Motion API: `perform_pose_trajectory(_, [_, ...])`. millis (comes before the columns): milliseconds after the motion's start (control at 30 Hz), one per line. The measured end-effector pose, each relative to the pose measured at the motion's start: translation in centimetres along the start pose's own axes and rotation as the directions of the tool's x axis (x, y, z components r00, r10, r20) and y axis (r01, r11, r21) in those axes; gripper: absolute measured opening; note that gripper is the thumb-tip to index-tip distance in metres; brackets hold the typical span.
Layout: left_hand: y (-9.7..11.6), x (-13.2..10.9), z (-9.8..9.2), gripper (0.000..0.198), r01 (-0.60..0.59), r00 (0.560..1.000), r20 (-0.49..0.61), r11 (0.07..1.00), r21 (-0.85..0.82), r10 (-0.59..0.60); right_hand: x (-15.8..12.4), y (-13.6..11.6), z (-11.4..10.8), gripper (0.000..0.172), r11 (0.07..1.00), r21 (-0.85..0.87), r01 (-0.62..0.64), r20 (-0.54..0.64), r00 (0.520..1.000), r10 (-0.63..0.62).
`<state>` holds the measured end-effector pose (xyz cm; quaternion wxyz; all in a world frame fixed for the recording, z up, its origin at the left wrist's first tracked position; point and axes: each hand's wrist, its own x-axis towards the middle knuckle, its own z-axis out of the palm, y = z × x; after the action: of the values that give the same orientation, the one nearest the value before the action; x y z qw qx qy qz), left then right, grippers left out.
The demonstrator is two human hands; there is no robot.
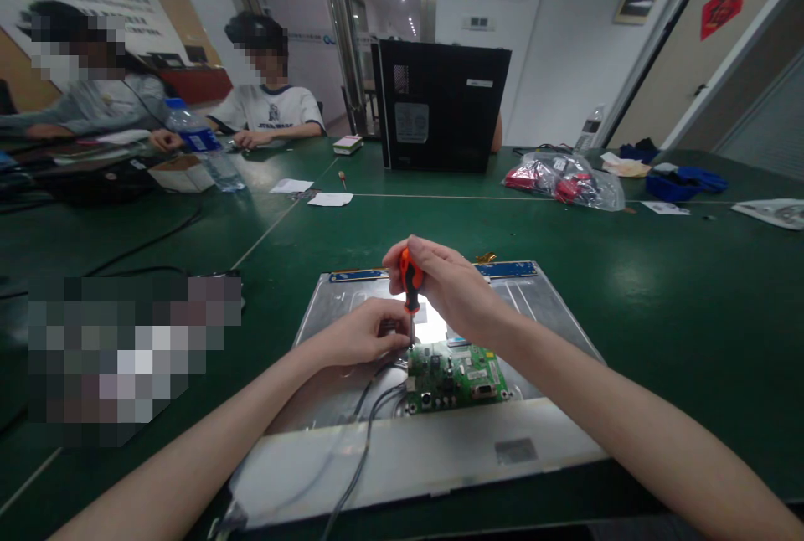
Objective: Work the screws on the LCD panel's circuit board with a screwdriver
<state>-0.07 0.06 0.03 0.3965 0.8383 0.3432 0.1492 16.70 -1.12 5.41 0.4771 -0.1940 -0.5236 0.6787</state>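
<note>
My right hand [449,285] is closed round the orange and black handle of a screwdriver [410,280], held upright with its tip down at the top left corner of a green circuit board [456,375]. My left hand [364,333] is curled beside the screwdriver's shaft, its fingertips pinched near the tip; what they hold is hidden. The board lies on the silver metal back of a flat monitor panel [553,306] lying face down on the green table [659,273]. Grey cables [364,432] run from the board toward me.
A black computer case [440,105] stands at the back. A clear bag with red parts [565,179], blue cloth [684,182], paper slips [330,199], a water bottle [204,147] and black cables [144,246] lie about. Two other people sit at the far left.
</note>
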Motion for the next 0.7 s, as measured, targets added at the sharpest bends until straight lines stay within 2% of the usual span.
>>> perform_pose_trajectory(133, [0.38,0.07,-0.12,0.009,-0.001,1.0,0.026,1.0,-0.015,0.002,0.07,0.08,0.25,0.037,0.999,0.044,-0.02,-0.031,0.999,0.021])
perform_pose_trajectory(267, [0.41,0.06,-0.1,0.009,0.008,1.0,0.002,1.0,0.014,-0.008,-0.02,0.03,0.36,0.031,0.998,0.06,-0.027,-0.012,1.0,0.027])
perform_pose_trajectory(400, [0.06,-0.04,-0.02,0.007,0.001,1.0,-0.014,1.0,0.018,-0.001,-0.09,-0.09,0.18,0.032,0.999,0.044,-0.023,-0.018,1.0,0.024])
perform_pose_trajectory(533, [0.01,-0.12,-0.03,0.007,0.025,1.0,-0.006,0.999,0.032,-0.025,0.0,0.12,-0.1,0.037,1.0,0.004,-0.013,0.043,0.999,0.013])
perform_pose_trajectory(700, [0.31,-0.09,-0.08,0.008,0.046,0.999,0.002,0.997,0.058,-0.046,0.11,0.72,-0.23,0.046,0.998,0.053,-0.023,0.091,0.996,0.018])
